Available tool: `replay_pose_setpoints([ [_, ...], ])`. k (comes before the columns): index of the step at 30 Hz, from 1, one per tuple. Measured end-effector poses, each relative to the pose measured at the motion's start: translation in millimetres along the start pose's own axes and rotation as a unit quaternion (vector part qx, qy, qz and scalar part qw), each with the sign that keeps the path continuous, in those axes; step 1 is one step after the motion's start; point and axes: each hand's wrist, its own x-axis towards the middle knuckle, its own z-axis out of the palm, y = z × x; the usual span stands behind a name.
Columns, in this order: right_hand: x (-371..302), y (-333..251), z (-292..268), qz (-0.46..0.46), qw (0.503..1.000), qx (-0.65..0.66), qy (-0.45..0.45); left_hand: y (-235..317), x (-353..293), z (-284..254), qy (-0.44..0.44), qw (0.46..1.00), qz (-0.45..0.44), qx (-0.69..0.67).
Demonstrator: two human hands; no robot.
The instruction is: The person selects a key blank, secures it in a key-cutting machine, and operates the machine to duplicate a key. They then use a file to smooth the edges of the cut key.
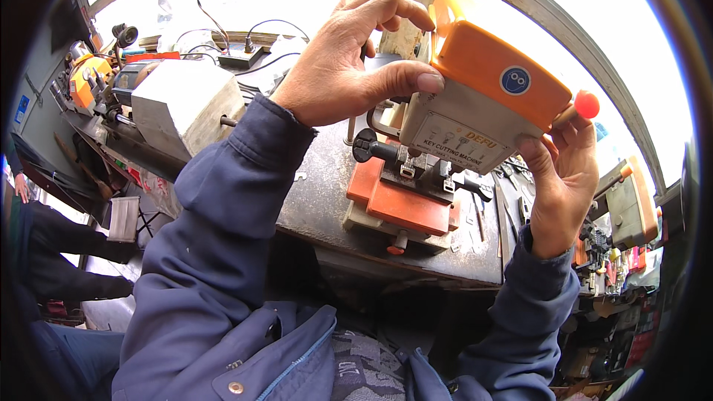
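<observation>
In front of me stands a key cutting machine point(464, 126) with a grey upper housing, an orange cover point(483, 56) and an orange-red lower carriage point(401, 197). My left hand point(364, 67) grips the cover's left end, thumb on the front edge and forefinger reaching behind. At the housing's right end, my right hand point(564, 171) has its thumb against the lower front corner. Its other fingers curl behind, beside a lever with a red ball knob point(587, 105); their exact hold is partly hidden. Below the housing sit black clamps point(434, 177) and a black handle point(371, 147).
Left on the dark worktop point(308, 200) is another machine with a pale metal housing point(182, 104). A power strip point(241, 58) with cables lies behind. Small metal pieces and tools lie right. Another machine point(627, 208) stands far right. A person's dark-clothed legs point(74, 245) show at left.
</observation>
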Motion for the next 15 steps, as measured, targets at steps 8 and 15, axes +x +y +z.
replay_pose_setpoints([
  [8,-11,5,3,0.011,0.998,0.048,0.027,-3,4,-2,-0.016,1.0,0.011,0.003],
  [15,-13,6,9,-0.025,0.996,0.059,0.059,-4,6,-2,-0.011,1.0,0.012,0.0],
])
